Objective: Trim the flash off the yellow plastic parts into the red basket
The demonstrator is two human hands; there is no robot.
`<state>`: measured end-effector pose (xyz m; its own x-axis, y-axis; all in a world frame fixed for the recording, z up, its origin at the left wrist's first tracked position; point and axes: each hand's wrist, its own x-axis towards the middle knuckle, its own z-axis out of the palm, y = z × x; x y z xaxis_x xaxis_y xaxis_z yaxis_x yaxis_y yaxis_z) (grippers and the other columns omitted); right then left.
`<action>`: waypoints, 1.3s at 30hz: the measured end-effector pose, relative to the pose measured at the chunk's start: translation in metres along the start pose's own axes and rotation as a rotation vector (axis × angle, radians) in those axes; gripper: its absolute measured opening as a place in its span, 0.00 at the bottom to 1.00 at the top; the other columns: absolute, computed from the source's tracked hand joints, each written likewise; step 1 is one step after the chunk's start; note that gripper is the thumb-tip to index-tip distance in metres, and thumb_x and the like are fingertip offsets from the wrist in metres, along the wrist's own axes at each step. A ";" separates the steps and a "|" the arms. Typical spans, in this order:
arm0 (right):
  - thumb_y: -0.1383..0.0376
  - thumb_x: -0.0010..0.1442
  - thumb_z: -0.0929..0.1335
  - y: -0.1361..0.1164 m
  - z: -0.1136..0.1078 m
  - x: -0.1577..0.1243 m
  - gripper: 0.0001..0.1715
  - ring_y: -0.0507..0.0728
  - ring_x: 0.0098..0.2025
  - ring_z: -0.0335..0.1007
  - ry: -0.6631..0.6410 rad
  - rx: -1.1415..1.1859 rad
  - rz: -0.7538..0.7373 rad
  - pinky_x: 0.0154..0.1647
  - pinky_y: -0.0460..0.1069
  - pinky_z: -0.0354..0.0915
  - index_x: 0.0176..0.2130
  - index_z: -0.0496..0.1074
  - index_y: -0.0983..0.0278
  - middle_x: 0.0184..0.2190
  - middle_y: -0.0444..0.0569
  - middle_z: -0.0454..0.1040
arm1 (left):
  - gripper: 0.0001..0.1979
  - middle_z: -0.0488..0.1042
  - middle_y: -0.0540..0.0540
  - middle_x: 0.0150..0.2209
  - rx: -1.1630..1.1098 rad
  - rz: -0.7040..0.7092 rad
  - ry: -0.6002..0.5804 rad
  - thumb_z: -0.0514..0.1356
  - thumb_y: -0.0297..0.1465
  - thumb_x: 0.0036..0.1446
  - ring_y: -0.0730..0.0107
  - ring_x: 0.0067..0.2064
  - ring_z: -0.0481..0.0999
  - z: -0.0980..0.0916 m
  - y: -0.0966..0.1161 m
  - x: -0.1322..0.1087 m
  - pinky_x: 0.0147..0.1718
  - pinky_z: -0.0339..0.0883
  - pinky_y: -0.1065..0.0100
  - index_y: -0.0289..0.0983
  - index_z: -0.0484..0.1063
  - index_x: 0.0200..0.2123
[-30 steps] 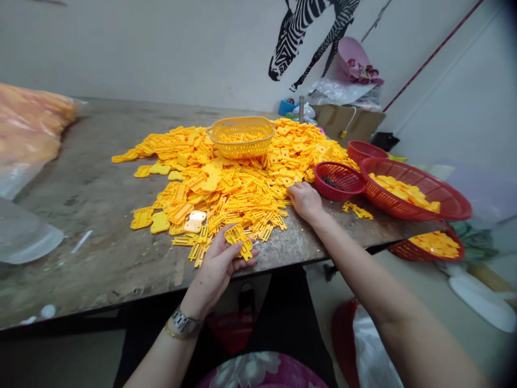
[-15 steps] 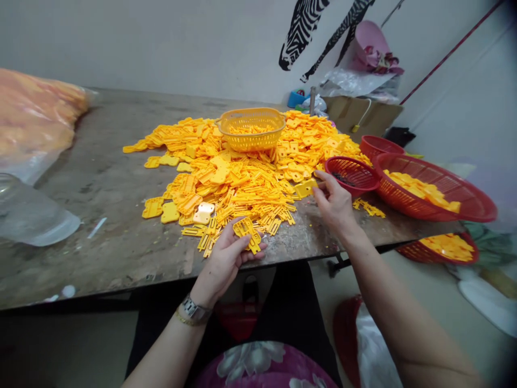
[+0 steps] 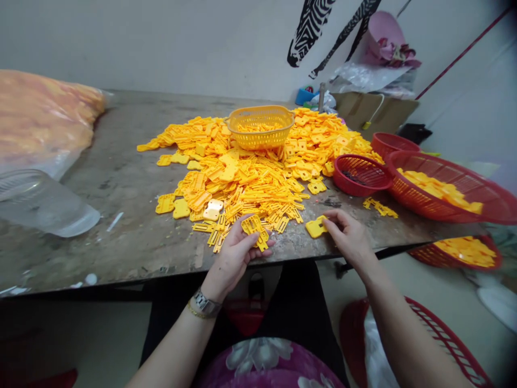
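My left hand [image 3: 238, 248], closed, grips a yellow plastic part with slots and a narrow tab [image 3: 255, 231] between thumb and fingers, near the table's front edge. To its right, my right hand [image 3: 349, 237] pinches a flat yellow plastic plate with a hole [image 3: 315, 227] just above or on the tabletop; I cannot tell whether it touches. Behind both hands spreads a big pile of yellow plastic parts [image 3: 258, 186], with thin slotted strips at the front and wider plates behind. A yellow basket [image 3: 262, 137] holding small yellow pieces sits on the pile.
A small red basket [image 3: 363, 188] with dark pieces stands right of the pile, beside a large red basket [image 3: 428, 213] of yellow parts. At left lie a clear plastic jar [image 3: 52, 210] and a full bag [image 3: 48, 118]. Another red basket [image 3: 436, 257] sits lower right.
My right hand has drawn the yellow plate away from the pile's right side, toward the table's front edge. My left hand still holds its part. The view has shifted slightly left.
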<state>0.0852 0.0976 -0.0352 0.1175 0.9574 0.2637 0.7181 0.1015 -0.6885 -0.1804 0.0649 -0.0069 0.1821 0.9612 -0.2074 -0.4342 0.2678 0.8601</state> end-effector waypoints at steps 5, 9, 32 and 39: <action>0.60 0.59 0.65 0.005 -0.004 -0.001 0.09 0.57 0.38 0.71 -0.003 -0.272 -0.143 0.40 0.51 0.64 0.37 0.72 0.61 0.36 0.48 0.75 | 0.24 0.76 0.47 0.36 -0.006 0.021 -0.010 0.59 0.27 0.57 0.63 0.37 0.80 -0.001 -0.002 -0.001 0.32 0.76 0.66 0.41 0.56 0.56; 0.60 0.60 0.65 0.003 -0.004 -0.001 0.10 0.58 0.38 0.70 -0.029 -0.332 -0.205 0.42 0.52 0.65 0.38 0.73 0.62 0.36 0.48 0.74 | 0.26 0.76 0.45 0.38 0.007 0.031 -0.006 0.58 0.27 0.57 0.64 0.37 0.80 -0.001 -0.002 -0.001 0.31 0.75 0.67 0.41 0.55 0.58; 0.64 0.60 0.63 0.015 -0.017 0.024 0.09 0.57 0.39 0.70 0.027 -0.367 -0.203 0.42 0.50 0.64 0.35 0.73 0.61 0.36 0.48 0.75 | 0.28 0.77 0.44 0.38 0.028 0.012 0.016 0.62 0.29 0.54 0.63 0.37 0.80 0.000 0.001 -0.002 0.26 0.73 0.72 0.39 0.59 0.58; 0.65 0.59 0.62 0.059 -0.049 0.041 0.12 0.60 0.39 0.68 0.227 -0.524 -0.015 0.40 0.53 0.62 0.37 0.74 0.63 0.36 0.54 0.74 | 0.21 0.77 0.44 0.36 0.076 -0.011 0.056 0.63 0.28 0.52 0.62 0.35 0.80 0.004 0.005 -0.002 0.24 0.73 0.71 0.37 0.64 0.49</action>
<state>0.1661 0.1294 -0.0315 0.2077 0.8691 0.4489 0.9583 -0.0887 -0.2717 -0.1795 0.0641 -0.0005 0.1362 0.9611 -0.2405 -0.3638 0.2743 0.8902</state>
